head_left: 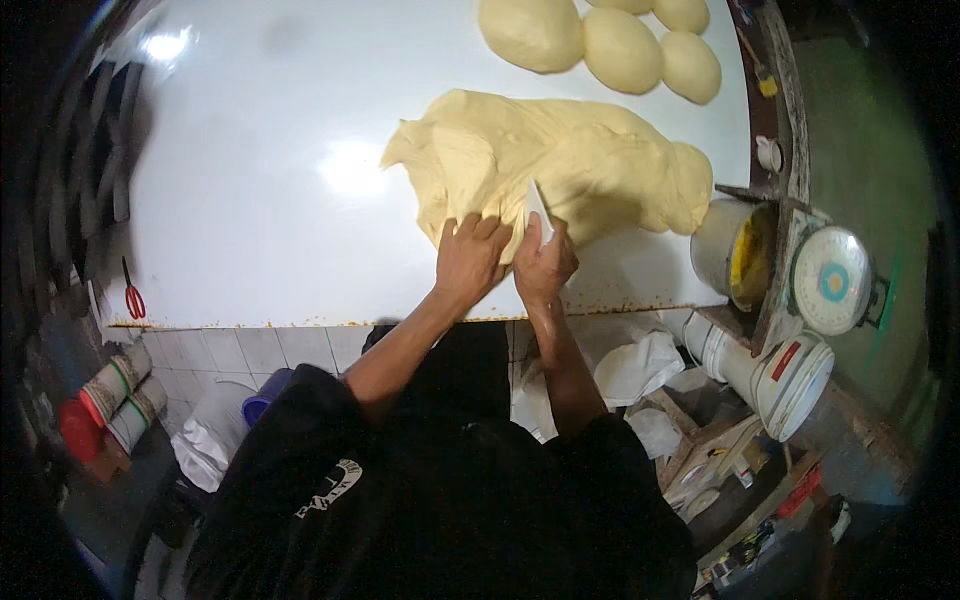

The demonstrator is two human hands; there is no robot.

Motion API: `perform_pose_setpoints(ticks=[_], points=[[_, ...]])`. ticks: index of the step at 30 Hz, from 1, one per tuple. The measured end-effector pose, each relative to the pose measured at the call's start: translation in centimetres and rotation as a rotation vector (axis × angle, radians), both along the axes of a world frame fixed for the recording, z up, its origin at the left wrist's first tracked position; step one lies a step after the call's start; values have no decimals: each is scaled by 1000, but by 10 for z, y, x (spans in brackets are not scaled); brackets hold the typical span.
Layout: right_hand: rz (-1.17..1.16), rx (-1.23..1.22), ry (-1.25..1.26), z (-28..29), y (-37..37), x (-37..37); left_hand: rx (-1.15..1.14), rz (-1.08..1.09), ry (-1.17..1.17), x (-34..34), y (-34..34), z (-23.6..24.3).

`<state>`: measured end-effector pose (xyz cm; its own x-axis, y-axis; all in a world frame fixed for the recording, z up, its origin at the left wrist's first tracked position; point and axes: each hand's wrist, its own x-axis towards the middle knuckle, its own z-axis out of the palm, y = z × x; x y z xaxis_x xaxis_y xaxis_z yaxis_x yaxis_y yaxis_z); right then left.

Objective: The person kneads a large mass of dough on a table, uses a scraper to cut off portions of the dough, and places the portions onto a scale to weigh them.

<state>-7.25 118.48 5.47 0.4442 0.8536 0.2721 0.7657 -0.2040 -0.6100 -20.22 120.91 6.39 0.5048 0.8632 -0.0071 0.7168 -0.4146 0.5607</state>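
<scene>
A large, soft mass of pale yellow dough (610, 170) spreads over the white tabletop (260, 220), its surface folded and stretched. At its near edge my left hand (468, 262) grips the dough, fingers curled over the top and thumb out of sight. Close beside it, my right hand (545, 262) is closed around a flat white dough scraper (537, 212). The scraper's blade stands tilted against the dough, between the left part and the thicker right part.
Several rounded dough balls (622, 50) sit at the far right. A metal pot (722, 250) with yellow residue and a dial scale (833, 280) stand off the right edge. Red-handled scissors (133, 300) lie near the left corner. White buckets (790, 385) are lower right.
</scene>
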Motion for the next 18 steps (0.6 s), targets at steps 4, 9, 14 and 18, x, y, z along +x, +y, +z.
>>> perform_pose_setpoints(ticks=[4,9,14,18], points=[[300,135,-173,-4,49,-28,-108,44,-149,-66,-24,16],[478,59,-173,7,127,-71,-238,281,-261,-184,-56,35],[273,-306,-1,19,150,-55,-501,896,-737,-262,39,52],[65,-102,210,46,79,-58,-266,377,13,-159,95,50]])
